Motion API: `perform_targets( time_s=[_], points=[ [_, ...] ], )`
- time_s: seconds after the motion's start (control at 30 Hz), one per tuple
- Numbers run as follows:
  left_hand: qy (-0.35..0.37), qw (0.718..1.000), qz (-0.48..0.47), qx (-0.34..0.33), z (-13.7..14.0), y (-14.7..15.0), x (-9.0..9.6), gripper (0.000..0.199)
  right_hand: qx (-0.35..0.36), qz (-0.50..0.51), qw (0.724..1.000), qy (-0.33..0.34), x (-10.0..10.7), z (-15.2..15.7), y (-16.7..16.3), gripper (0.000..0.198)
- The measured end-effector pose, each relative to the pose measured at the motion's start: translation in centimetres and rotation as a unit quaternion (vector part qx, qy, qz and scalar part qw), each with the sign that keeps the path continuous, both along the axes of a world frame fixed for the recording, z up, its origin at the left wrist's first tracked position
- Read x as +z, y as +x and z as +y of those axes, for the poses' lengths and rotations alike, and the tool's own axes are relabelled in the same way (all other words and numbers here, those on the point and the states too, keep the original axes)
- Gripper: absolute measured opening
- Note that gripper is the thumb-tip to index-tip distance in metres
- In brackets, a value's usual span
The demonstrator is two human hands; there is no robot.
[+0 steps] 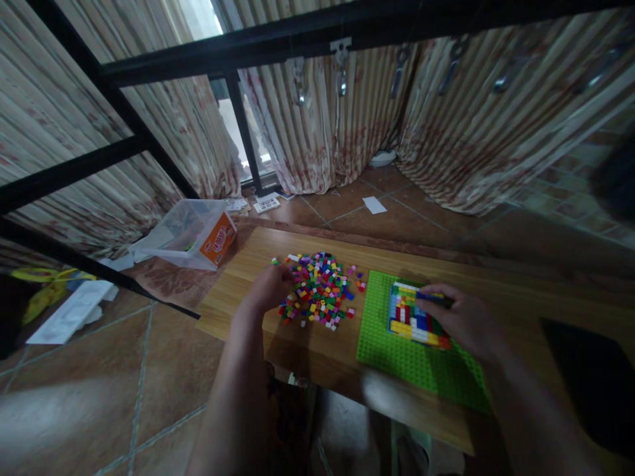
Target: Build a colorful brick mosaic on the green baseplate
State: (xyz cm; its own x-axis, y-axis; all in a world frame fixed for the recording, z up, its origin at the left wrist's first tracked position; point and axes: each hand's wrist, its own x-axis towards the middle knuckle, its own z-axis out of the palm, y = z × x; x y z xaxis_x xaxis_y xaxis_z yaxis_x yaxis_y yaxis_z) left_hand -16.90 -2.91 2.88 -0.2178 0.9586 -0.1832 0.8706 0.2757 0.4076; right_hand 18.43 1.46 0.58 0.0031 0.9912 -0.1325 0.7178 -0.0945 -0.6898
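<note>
My left hand (278, 285) at multicoloured plastic bricks (320, 291), right hand (464, 317) at rectangular brick panel (409, 314), finger closure indeterminable, clear plastic box (196, 231), contents indistinct

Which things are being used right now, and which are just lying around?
Seem in use:
loose bricks, at the left hand
brick build, at the right hand
green baseplate

Probably just lying around:
orange-labelled box
white paper
white tray

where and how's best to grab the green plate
Probably by the near left corner of the plate, coming in low from the person's side: it lies flat and thin, and the studs there are bare, while the build sits farther back and the right hand covers some of its right side.
</note>
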Motion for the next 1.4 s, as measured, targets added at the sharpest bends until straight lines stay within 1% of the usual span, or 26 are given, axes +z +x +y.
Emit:
perform_targets(
  time_s=[0.07,0.2,0.33,0.43,0.53,0.67,0.73,0.8,0.9,0.97,1.03,1.13,1.17,1.27,1.4],
  points=[
    [-0.001,1.000,-0.016,0.022,-0.4,-0.6,0.3,0.026,0.003,0.004,1.000,0.004,0.0,0.0,0.0,0.035],
    [-0.007,1.000,-0.019,0.015,-0.9,-1.4,0.5,0.025,0.005,0.006,1.000,-0.004,-0.1,0.1,0.1,0.038],
    [-0.037,0.999,-0.007,0.012,-0.8,-1.3,-0.1,0.026,0.001,-0.007,1.000,0.007,-0.1,0.1,0.0,0.036],
    [-0.032,0.999,0.009,-0.003,-0.5,-1.3,-0.6,0.025,0.001,-0.008,1.000,0.013,0.0,0.1,0.0,0.036],
    [-0.024,1.000,0.018,-0.007,-0.4,-1.2,-0.8,0.019,0.007,-0.006,1.000,0.006,0.0,0.1,0.0,0.038],
    [0.007,1.000,0.010,0.005,-0.4,-1.0,-0.3,0.015,0.011,-0.003,1.000,0.005,0.1,0.0,0.0,0.038],
    [0.038,0.999,-0.014,0.019,-0.3,-0.7,0.2,0.015,0.005,0.003,1.000,-0.003,0.1,0.0,0.0,0.038],
    [0.084,0.996,-0.040,0.019,-0.1,-0.1,0.6,0.015,0.002,0.011,1.000,-0.013,0.1,0.0,-0.1,0.037],
    [0.144,0.985,-0.089,-0.021,0.5,1.7,0.8,0.013,0.004,0.024,1.000,0.001,-0.2,0.0,-0.1,0.034],
    [0.162,0.977,-0.120,-0.066,0.8,3.7,0.6,0.010,0.008,0.029,0.999,0.023,-0.3,0.0,0.0,0.031],
    [0.160,0.968,-0.146,-0.128,1.0,6.3,0.1,0.008,0.012,0.032,0.999,0.038,-0.4,0.0,0.0,0.029],
    [0.154,0.943,-0.192,-0.223,0.9,10.2,-0.7,0.013,0.015,0.041,0.998,0.045,-0.5,0.0,-0.1,0.028],
    [0.151,0.940,-0.191,-0.237,0.9,11.4,-0.9,0.013,0.015,0.043,0.998,0.048,-0.5,0.0,-0.1,0.027],
    [0.142,0.941,-0.182,-0.248,0.9,13.7,-1.5,0.011,0.016,0.046,0.998,0.045,-0.4,0.0,-0.1,0.026],
    [0.129,0.946,-0.148,-0.258,1.0,15.0,-1.2,0.010,0.015,0.046,0.998,0.040,-0.3,-0.1,-0.1,0.025]
  ],
)
